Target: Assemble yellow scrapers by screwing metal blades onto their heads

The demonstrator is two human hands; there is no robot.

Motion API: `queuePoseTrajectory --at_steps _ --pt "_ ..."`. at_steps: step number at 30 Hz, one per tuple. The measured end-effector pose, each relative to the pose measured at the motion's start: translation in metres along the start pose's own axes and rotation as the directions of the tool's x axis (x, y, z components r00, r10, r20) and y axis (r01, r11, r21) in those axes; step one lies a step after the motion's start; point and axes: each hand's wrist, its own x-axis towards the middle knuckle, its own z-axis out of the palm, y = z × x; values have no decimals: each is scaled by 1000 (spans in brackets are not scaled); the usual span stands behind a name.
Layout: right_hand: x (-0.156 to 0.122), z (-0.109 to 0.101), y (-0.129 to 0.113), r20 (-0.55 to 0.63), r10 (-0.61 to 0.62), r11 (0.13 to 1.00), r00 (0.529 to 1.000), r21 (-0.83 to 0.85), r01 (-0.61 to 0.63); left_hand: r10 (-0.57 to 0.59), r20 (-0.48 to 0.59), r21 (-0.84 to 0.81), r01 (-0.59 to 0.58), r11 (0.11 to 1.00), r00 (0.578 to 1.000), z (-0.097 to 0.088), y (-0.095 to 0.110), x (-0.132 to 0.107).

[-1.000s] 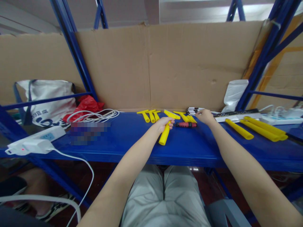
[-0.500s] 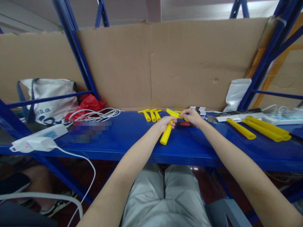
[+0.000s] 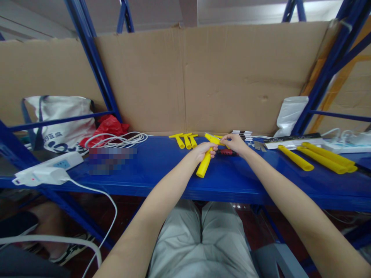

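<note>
A yellow T-shaped scraper [image 3: 204, 166] is tilted in front of me, its handle's wide end toward me. My left hand [image 3: 206, 151] is closed around the handle just below the head. The fingertips of my right hand [image 3: 232, 142] are pinched together at the right side of the yellow head; whatever sits between them is too small to make out. Beneath the right hand lies a red and black screwdriver handle [image 3: 227, 152], partly covered. Several yellow T-shaped pieces [image 3: 188, 141] lie left of my hands, and part of another yellow piece shows behind the scraper.
Yellow tube handles [image 3: 295, 158] lie at the right, near a black and white strip box [image 3: 292, 141] and flat metal blades [image 3: 260, 146]. Coiled white cable [image 3: 124, 139], a red bag [image 3: 108, 127] and a power strip [image 3: 55, 168] occupy the left. Cardboard [image 3: 214, 77] stands behind the blue shelf [image 3: 162, 166].
Almost nothing differs. The scraper's head has shifted very slightly, with both hands keeping their places on it.
</note>
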Motion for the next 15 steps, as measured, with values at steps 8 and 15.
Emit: queuePoseTrajectory --at_steps 8,15 --pt "6 6 8 -49 -47 999 998 -19 46 17 14 -16 -17 1000 1000 -1 -1 0" --pt "12 5 21 -7 -147 961 989 -237 141 31 -13 -57 -32 998 999 -1 -1 1"
